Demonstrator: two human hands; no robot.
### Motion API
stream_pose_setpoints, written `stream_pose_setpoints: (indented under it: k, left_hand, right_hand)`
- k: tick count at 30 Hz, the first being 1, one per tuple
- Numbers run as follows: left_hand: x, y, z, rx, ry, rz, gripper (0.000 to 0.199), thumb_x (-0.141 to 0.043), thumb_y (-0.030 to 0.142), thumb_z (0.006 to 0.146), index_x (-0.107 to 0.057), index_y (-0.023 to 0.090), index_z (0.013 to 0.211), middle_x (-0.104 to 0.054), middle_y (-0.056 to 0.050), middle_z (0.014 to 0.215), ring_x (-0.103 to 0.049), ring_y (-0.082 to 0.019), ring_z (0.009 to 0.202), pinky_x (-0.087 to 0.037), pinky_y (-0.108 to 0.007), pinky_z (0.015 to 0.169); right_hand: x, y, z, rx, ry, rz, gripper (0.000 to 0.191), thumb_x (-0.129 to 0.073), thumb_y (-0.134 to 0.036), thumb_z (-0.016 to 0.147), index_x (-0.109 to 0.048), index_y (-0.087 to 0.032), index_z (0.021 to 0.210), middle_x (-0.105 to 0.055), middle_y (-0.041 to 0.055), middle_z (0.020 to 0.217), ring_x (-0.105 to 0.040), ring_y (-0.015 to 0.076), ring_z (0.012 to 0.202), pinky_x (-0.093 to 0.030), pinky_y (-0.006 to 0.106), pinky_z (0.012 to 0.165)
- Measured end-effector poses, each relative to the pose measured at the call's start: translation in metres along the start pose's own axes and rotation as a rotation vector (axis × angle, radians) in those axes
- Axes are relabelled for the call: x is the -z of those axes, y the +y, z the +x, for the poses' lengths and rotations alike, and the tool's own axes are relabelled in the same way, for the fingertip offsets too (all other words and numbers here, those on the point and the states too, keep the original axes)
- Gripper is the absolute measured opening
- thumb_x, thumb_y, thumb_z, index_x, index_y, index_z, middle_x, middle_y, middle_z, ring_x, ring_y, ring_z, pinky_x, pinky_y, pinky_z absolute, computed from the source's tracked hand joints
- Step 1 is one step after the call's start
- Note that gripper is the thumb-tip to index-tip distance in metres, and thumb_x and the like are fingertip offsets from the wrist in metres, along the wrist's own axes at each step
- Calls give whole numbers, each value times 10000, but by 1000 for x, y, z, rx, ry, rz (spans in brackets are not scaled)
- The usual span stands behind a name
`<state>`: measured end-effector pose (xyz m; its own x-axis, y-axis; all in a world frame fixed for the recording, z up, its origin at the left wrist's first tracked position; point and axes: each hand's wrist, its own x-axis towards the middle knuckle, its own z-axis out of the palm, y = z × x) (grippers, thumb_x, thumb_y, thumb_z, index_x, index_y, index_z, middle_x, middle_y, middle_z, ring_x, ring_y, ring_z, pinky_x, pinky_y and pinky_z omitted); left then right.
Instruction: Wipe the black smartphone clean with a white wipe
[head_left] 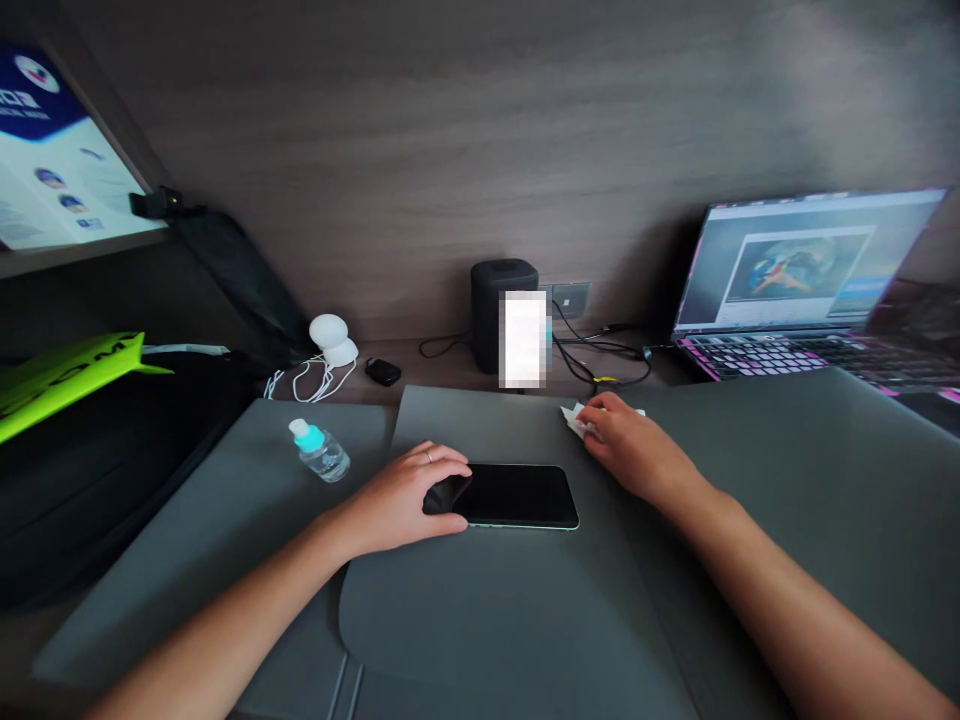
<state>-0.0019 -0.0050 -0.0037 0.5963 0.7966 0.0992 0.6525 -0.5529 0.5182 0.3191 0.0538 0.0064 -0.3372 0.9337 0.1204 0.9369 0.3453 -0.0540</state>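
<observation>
A smartphone (521, 496) lies flat, its dark screen up, on the grey mat (510, 610). My left hand (405, 500) grips the phone's left end, thumb along the near edge and fingers over the far edge; a ring is on one finger. Farther to the right, my right hand (626, 445) is closed on a crumpled white tissue (574, 420), low over the mat. Part of the tissue is hidden under the fingers. A small clear spray bottle (324, 455) with a turquoise collar stands to the left of my left hand.
Along the wall are a white round device (330, 338) with cable, a black key fob (383, 372), a black speaker (487, 320) and loose cables (611, 350). An open laptop (795, 270) stands at the back right. A black bag (112, 480) is at the left.
</observation>
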Motion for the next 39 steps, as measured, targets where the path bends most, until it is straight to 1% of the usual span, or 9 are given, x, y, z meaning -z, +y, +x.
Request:
stream_pose_setpoints:
  k: [4,6,10,13,16,19,23,27,39]
  left_hand:
    - [1,2,1,-6,-2,9,434,-717,325,847,-577,285,1256,-588,-33,1330,-521,-255,1237,-418,-434,1076]
    - [2,3,1,-13,-3,6,425,-721,312,842,-583,275,1243,-595,-36,1316,-531,-253,1221,-423,-429,1068]
    - [1,2,2,-31,11,-6,432,-731,298,827,-591,269,1234,-603,-38,1287,-535,-252,1200,-442,-406,1039]
    - [-1,0,2,-33,14,-19,444,-740,289,813,-596,271,1232,-609,-38,1272,-535,-254,1196,-451,-399,1024]
    - [-2,-1,2,-36,10,-35,454,-737,289,810,-593,276,1241,-608,-39,1275,-535,-257,1197,-457,-404,1016]
    - [-2,-2,2,-35,6,-40,459,-726,289,817,-586,279,1255,-604,-42,1283,-537,-256,1199,-458,-409,1017]
    - [-2,0,2,-32,13,-38,453,-723,289,821,-588,281,1253,-600,-38,1289,-528,-251,1210,-449,-408,1029]
    - [-1,1,3,-29,-2,-40,458,-725,259,804,-590,279,1241,-607,-35,1278,-538,-252,1194,-456,-405,1016]
    - [-2,1,3,0,-3,-14,459,-745,275,794,-595,282,1228,-603,-32,1284,-527,-262,1216,-423,-418,1053]
  right_hand:
    - [6,-8,-3,16,22,52,193,-457,-159,904,-645,-171,948,-613,87,947,-611,212,816,-426,306,704]
    - [9,-18,-7,124,30,179,189,-446,-168,929,-634,-175,955,-611,77,933,-607,197,822,-428,296,725]
    - [10,-45,-15,439,-46,456,192,-437,-145,951,-624,-184,969,-610,61,965,-599,163,846,-445,270,755]
    - [8,-59,-19,580,-126,538,188,-464,-151,961,-644,-180,1006,-616,70,1011,-606,167,901,-459,272,785]
    - [7,-60,-21,575,-170,531,225,-549,-313,968,-662,-180,1110,-622,81,1021,-616,182,884,-479,292,776]
    - [7,-55,-20,552,-130,509,294,-528,-403,981,-675,-189,1120,-622,83,1015,-609,199,924,-479,326,825]
    - [1,-54,-18,541,-96,437,206,-515,-289,988,-692,-186,1002,-608,79,992,-588,202,936,-466,343,847]
    - [-3,-59,-17,585,-124,448,150,-545,-218,957,-678,-180,1016,-601,79,1001,-579,201,945,-467,339,863]
    - [-1,-67,-15,589,-131,485,112,-570,-156,919,-673,-162,961,-604,77,988,-590,186,923,-469,305,836]
